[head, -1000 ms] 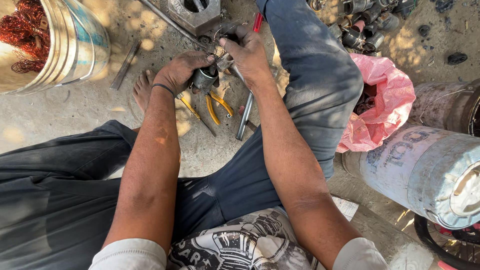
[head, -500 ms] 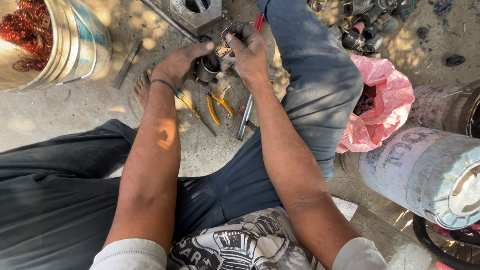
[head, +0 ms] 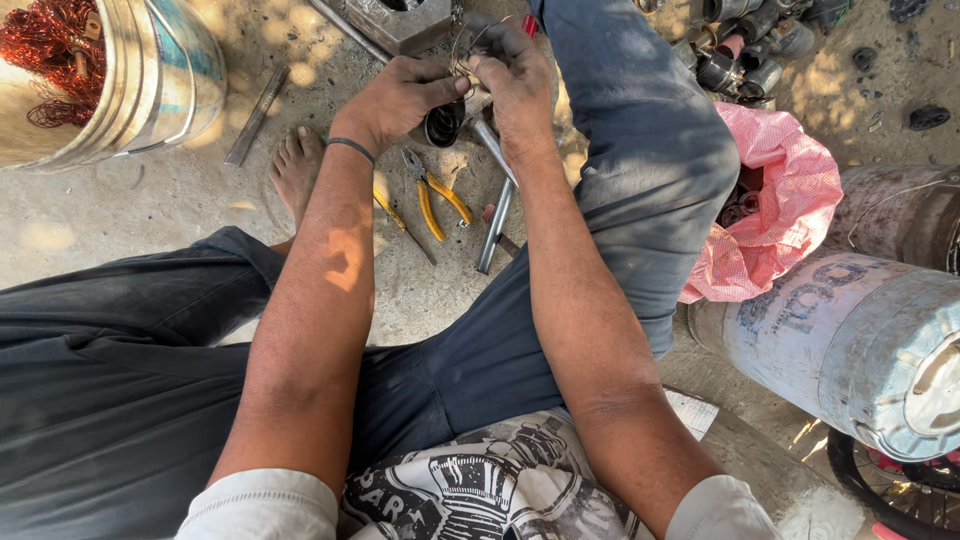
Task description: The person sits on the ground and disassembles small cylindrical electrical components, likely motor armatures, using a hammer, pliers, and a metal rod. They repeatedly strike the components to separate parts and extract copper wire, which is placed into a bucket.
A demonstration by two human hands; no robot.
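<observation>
A dark round metal part (head: 443, 122) sits between the two hands, just above the ground near the bare foot (head: 297, 170). The left hand (head: 395, 100) curls over its top edge, grip narrow, thumb pressing toward the other hand. The right hand (head: 515, 85) pinches thin wire (head: 462, 45) right beside the part, fingers closed on it; whether it also touches the part cannot be told. Below the hands lie one pair of yellow-handled pliers (head: 432, 190), jaws pointing up toward the part, one steel rod (head: 494, 225) slanting just to their right, and one thin yellow-handled tool (head: 392, 212) to their left. One grey metal block (head: 398, 22) stands just above the hands. One flat bar (head: 257, 113) lies on the ground left of the foot. At far left one metal bucket (head: 150, 80) holds a tangle of copper wire (head: 50, 45). To the right of the bent knee lies one pink bag (head: 775, 215), with one pale drum (head: 850, 340) on its side below it, and a cluster of dark cylinders (head: 740, 50) at top right.
</observation>
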